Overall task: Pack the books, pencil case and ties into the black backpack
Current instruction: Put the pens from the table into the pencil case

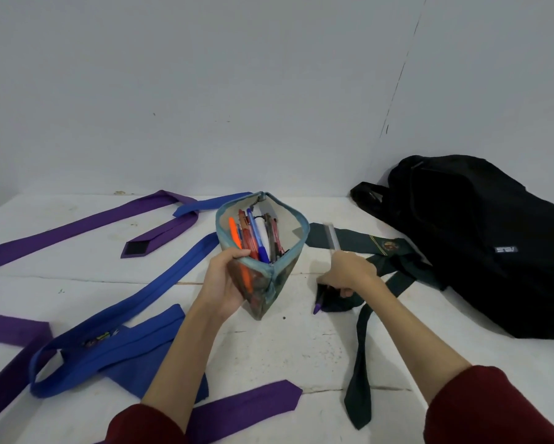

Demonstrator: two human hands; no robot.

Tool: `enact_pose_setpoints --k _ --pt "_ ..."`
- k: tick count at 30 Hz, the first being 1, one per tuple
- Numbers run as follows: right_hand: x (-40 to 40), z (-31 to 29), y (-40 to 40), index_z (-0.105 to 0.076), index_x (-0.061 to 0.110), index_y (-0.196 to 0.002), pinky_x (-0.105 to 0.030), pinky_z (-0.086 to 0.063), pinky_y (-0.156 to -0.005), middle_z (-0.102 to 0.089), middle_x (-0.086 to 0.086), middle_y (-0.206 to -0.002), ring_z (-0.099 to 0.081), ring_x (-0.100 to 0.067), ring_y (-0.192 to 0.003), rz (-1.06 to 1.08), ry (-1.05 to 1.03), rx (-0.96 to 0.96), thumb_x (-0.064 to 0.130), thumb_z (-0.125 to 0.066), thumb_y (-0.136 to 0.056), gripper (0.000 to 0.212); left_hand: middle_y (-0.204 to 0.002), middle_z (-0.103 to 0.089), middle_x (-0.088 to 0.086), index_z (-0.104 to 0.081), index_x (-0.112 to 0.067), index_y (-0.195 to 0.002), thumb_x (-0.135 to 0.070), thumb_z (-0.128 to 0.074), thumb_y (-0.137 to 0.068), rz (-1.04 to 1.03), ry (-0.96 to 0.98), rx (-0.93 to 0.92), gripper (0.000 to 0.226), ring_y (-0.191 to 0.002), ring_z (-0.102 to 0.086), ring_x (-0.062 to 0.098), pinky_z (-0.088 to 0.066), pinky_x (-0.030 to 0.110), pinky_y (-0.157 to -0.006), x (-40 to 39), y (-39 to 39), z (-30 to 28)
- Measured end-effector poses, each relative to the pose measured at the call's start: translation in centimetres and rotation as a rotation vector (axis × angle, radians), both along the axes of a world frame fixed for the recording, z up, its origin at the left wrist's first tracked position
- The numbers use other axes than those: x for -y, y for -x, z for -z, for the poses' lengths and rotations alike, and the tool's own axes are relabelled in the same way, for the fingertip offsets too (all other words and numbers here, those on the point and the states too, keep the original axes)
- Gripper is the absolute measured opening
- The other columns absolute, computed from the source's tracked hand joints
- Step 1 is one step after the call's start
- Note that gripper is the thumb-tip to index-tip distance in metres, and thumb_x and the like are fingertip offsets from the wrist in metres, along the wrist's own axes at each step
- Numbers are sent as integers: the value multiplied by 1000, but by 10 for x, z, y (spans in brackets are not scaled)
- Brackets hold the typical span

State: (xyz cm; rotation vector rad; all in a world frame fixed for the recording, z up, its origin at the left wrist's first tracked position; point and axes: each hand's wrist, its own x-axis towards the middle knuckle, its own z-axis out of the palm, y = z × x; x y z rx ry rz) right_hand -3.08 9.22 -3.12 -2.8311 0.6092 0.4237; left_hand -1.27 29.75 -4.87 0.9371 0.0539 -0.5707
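Centrally, just below mid-frame: soft fabric pencil case with teal zip edging, mouth unzipped and spread wide, pale lining showing. Contents: pens and markers in orange, red, blue, white and dark tones, packed upright; exact count hard to make out. Left hand grasps its lower side, fingers curled over the rim, holding it tilted above the white tabletop. Right hand, just right of the case, is clenched around a clear plastic ruler and a purple-tipped pen; the pen's barrel is mostly hidden. Beneath that hand: dark green crested tie, partly covered. Left half of frame: royal blue ties and purple ties, several cut off by the edges. Right side: black fabric backpack, lying slumped, its opening not discernible, cropped at the frame edge.
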Motion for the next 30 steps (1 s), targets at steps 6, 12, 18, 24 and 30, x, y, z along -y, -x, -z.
enact_pose_setpoints --k 6,12,18,24,30 --pt "2 -1 -7 -59 3 -82 -18 -46 -43 -64 -7 -63 -53 -9 -38 177 -432 267 18 -59 -89 16 -95 -60 9 -57 -13 -109 -20 -59 -63 -14 -49 -36 46 -91 -57 21 -47 38 -86 1 0 -1" --pt "-23 -67 3 -64 1 -71 -14 -41 -42 -62 -4 -56 -56 -9 -38 209 -879 1101 6 -57 -86 18 -89 -60 9 -58 -14 -99 -13 -50 -83 -33 -56 -51 18 -86 -57 20 -47 36 -80 2 1 -3" --pt "-55 -63 -9 -64 3 -76 -16 -40 -45 -65 -5 -64 -53 -9 -46 -202 -485 292 25 -58 -90 27 -98 -62 11 -57 -15 -107 -16 -60 -70 17 -34 8 37 -94 -58 24 -45 41 -91 5 2 -2" --pt "-52 -52 -34 -56 10 -79 -23 -37 -50 -56 0 -67 -56 -18 -69 -128 -268 435 34 -57 -89 26 -99 -60 10 -52 -14 -116 -18 -63 -60 47 -62 -12 57 -92 -58 21 -49 34 -73 7 4 -3" --pt "-36 -55 -30 -62 8 -70 -21 -33 -48 -54 1 -59 -49 -14 -55 -113 -181 639 37 -55 -90 36 -99 -60 8 -51 -17 -113 -19 -63 -64 109 -76 22 50 -91 -58 19 -50 32 -73 11 9 -3"
